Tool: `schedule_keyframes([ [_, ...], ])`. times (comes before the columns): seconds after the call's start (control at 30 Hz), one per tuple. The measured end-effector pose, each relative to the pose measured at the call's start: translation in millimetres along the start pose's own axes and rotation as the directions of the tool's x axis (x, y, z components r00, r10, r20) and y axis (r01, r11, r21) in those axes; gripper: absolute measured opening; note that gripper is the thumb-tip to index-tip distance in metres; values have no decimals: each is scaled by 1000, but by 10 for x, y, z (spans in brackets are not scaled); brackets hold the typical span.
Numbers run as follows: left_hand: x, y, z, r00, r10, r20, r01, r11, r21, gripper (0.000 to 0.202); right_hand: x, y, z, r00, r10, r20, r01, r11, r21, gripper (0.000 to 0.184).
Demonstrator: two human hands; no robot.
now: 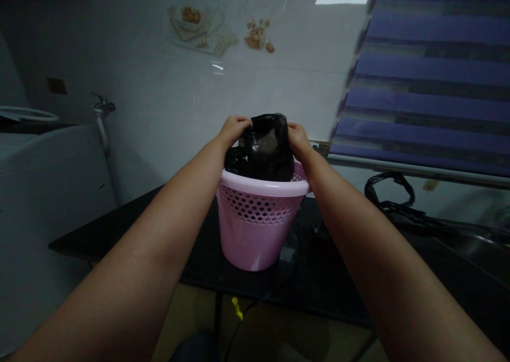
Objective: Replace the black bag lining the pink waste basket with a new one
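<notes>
A pink plastic basket (255, 245) with a band of holes below its rim stands upright on a dark counter. Out of its top rises a black plastic bag (266, 149), partly inside the basket. My left hand (235, 130) pinches the bag's upper edge on the left. On the opposite side my right hand (297, 137) grips the bag's edge, its fingertips partly hidden behind the plastic. The bag's mouth is stretched between both hands above the rim. How far the bag reaches down inside cannot be seen.
The dark counter (195, 266) runs along a tiled wall. To the left stands a white washing machine (51, 192) near a wall tap (104, 106). Black looped straps or cables (390, 189) lie at the right, below a purple striped blind (422, 96). Something yellow (237, 309) hangs on a cord.
</notes>
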State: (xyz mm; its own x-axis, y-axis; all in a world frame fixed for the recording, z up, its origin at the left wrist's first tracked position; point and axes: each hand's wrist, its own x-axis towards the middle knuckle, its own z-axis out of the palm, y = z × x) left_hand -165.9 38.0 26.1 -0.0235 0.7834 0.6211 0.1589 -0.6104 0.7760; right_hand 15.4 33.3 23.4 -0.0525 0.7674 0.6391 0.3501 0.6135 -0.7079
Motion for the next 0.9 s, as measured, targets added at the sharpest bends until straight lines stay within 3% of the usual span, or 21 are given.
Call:
schedule_keyframes([
  [0.1, -3, 16, -3, 999, 45, -9, -45, 999, -30, 7, -23, -14, 18, 999, 12, -52, -8, 997, 71, 19],
  [0.3, 25, 16, 14, 997, 56, -48, -58, 998, -38, 15, -60, -70, 46, 997, 71, 13, -72, 986, 151, 15],
  [0.67, 100, -72, 1, 989, 92, -119, -95, 995, -18, 9, -15, -2, 28, 996, 83, -17, -82, 995, 57, 16],
  [0.9, 121, -88, -4, 985, 112, -130, -113, 994, -4, 17, 3, -35, 1, 1000, 12, -17, -12, 1000, -6, 32],
])
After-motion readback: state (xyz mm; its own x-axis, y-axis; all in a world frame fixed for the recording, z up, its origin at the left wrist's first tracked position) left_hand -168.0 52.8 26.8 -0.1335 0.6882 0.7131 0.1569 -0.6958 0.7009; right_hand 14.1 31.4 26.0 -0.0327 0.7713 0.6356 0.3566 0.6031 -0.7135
